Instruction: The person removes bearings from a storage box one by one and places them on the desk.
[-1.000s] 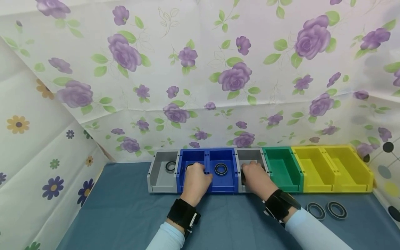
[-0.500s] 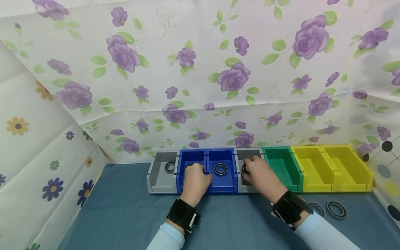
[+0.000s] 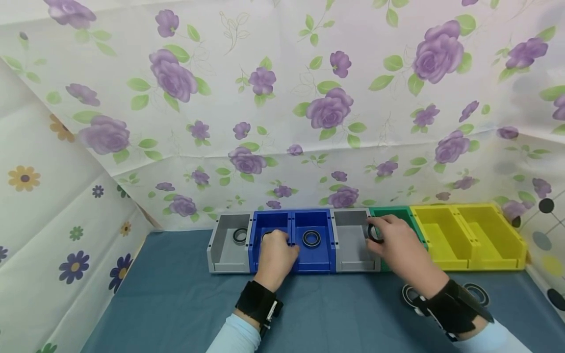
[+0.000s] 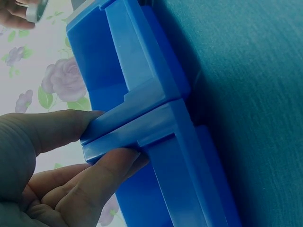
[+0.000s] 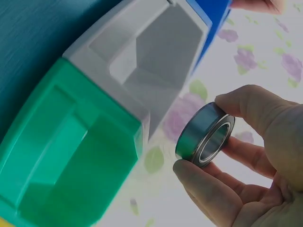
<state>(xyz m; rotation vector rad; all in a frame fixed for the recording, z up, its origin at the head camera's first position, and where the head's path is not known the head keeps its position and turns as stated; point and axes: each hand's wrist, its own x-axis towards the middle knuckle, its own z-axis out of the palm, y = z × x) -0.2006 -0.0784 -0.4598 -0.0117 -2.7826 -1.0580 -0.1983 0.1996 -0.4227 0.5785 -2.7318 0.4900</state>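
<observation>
In the head view my left hand (image 3: 276, 255) reaches over the left blue bin (image 3: 257, 264). Its thumb and fingers pinch the adjoining walls of the two blue bins (image 4: 123, 120), as the left wrist view shows. My right hand (image 3: 403, 247) holds a ball bearing (image 5: 195, 132) between thumb and fingertips, raised near the border of the right grey bin (image 3: 353, 233) and the green bin (image 3: 393, 212). One bearing (image 3: 235, 238) lies in the left grey bin (image 3: 229, 267), another (image 3: 311, 246) in the right blue bin (image 3: 314, 267). A dark ring edge in the left blue bin is mostly hidden by my left hand.
Two yellow bins (image 3: 446, 264) end the row on the right. On the blue cloth (image 3: 176, 304) lie two more bearings, one (image 3: 405, 297) partly behind my right wrist and one (image 3: 485, 297) farther right. A floral sheet (image 3: 282, 122) hangs behind the bins.
My right hand has lifted the bearing out of the right grey bin and moved right, towards the green bin. My left hand stays in place.
</observation>
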